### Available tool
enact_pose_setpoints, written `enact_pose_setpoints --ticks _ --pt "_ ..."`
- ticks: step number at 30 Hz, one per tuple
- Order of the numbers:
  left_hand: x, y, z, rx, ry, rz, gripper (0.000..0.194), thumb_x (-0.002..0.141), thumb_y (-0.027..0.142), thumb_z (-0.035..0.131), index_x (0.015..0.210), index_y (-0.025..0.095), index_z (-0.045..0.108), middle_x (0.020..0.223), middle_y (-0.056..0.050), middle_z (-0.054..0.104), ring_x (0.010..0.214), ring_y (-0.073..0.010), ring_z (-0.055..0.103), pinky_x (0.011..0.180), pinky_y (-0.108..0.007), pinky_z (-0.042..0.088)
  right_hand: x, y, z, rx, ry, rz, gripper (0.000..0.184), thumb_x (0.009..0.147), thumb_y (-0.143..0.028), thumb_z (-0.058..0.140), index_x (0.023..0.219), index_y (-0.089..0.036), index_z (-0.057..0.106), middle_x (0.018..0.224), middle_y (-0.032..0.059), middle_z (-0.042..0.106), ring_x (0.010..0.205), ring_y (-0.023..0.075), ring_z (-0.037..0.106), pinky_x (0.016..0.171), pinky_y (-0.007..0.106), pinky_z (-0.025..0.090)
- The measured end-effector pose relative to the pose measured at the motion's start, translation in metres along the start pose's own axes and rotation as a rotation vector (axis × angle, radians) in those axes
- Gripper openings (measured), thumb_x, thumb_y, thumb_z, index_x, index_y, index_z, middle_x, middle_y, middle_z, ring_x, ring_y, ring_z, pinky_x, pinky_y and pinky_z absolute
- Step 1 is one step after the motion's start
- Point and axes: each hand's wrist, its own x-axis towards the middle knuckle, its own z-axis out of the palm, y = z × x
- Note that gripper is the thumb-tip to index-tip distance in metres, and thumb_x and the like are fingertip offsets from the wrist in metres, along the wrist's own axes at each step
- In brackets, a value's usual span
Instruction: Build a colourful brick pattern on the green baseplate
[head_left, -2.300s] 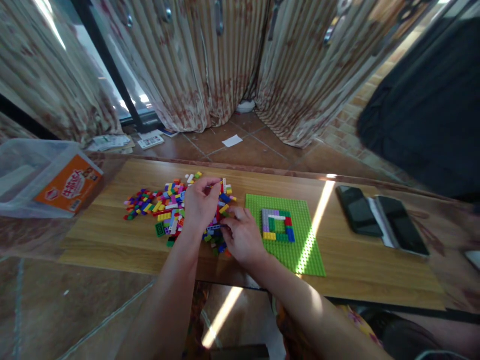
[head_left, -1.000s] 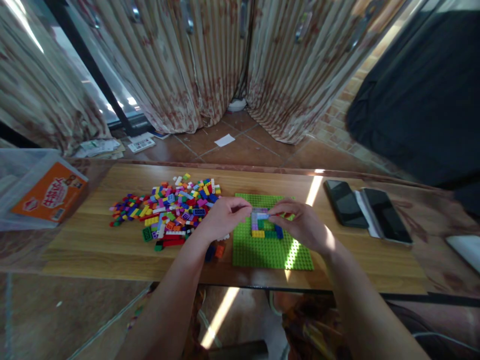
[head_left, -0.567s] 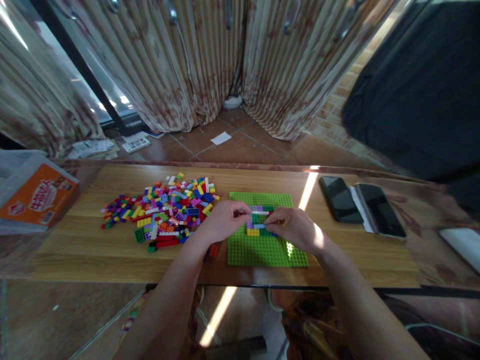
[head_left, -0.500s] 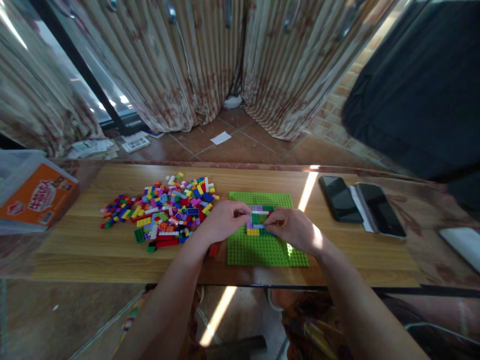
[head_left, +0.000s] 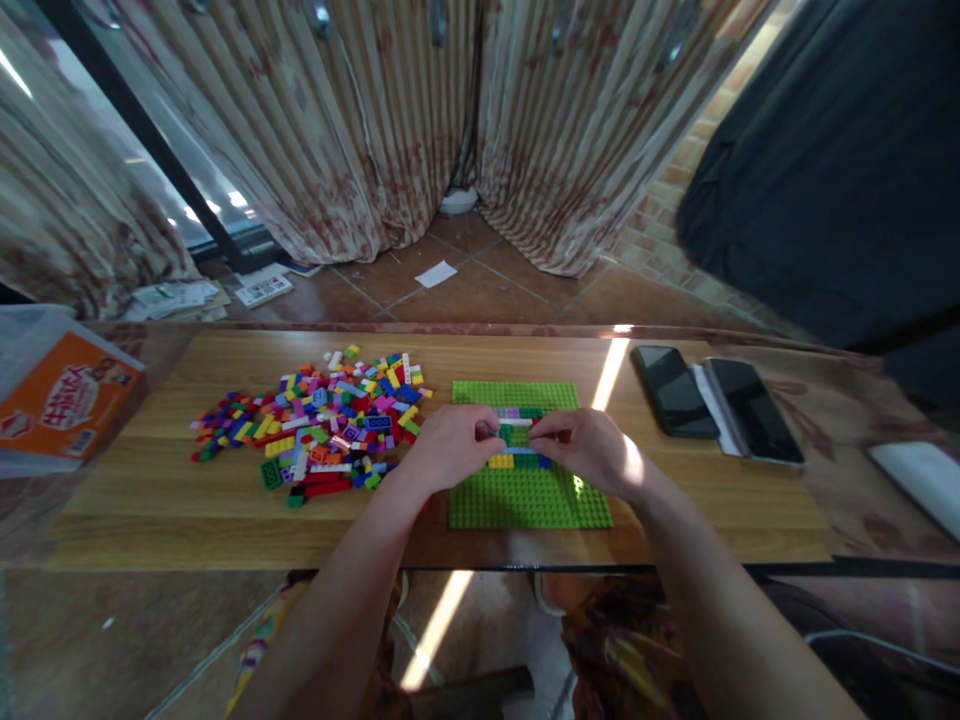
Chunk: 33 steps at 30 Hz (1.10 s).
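Fingers over the bricks, and things cut off at the edges
The left hand [head_left: 451, 447] hides the left side of the brick frame [head_left: 519, 413], and the right hand [head_left: 583, 452] most of its right side; the ends of the light-blue brick [head_left: 519, 451] are lost at the fingertips, so grip or mere touch cannot be told. The left hand also covers the near right edge of the brick pile [head_left: 337, 415], whose smallest pieces blur together. The left edge crops the clear box [head_left: 26, 335]; the right edge crops the white object [head_left: 916, 480] and the dark cloth [head_left: 832, 170]. The upper phone [head_left: 754, 410] partly covers white paper [head_left: 712, 408].
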Motion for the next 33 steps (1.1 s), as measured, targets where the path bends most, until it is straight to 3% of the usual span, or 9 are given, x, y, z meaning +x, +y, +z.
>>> enact_pose_setpoints --ticks 4,12,28,33 --pt "0.0 0.002 0.001 0.027 0.018 -0.011 0.012 0.077 0.029 0.063 0.08 0.02 0.069 0.074 -0.001 0.069 0.066 -0.0147 0.059 0.058 -0.024 0.041 -0.001 0.004 -0.003 0.0 0.085 0.04 0.015 0.079 -0.028 0.062 0.078 -0.023 0.076 0.066 -0.0019 0.069 0.06 0.0121 0.058 0.059 0.025 0.041" --pt "0.002 -0.001 0.005 0.052 0.033 -0.003 0.011 0.075 0.029 0.066 0.081 0.02 0.068 0.073 -0.001 0.068 0.065 -0.015 0.059 0.059 -0.025 0.041 0.002 0.002 0.003 0.019 -0.003 0.077 0.009 0.074 -0.025 0.065 0.072 -0.022 0.072 0.061 -0.0042 0.066 0.056 0.0103 0.056 0.056 0.023 0.039" --pt "0.002 0.006 0.006 0.159 0.015 -0.056 0.011 0.076 0.027 0.066 0.084 0.021 0.067 0.076 -0.001 0.069 0.067 -0.017 0.06 0.061 -0.027 0.041 0.003 -0.011 0.006 -0.107 0.037 0.125 0.01 0.072 -0.02 0.064 0.066 -0.022 0.071 0.061 -0.0015 0.067 0.06 0.0131 0.059 0.059 0.024 0.041" --pt "0.0 0.011 0.005 0.158 0.011 -0.083 0.012 0.076 0.027 0.066 0.086 0.021 0.067 0.075 -0.001 0.069 0.067 -0.0167 0.06 0.061 -0.027 0.041 0.005 -0.007 0.006 -0.052 0.026 0.112 0.009 0.07 -0.018 0.065 0.063 -0.021 0.071 0.06 -0.0018 0.067 0.06 0.0127 0.059 0.058 0.023 0.041"
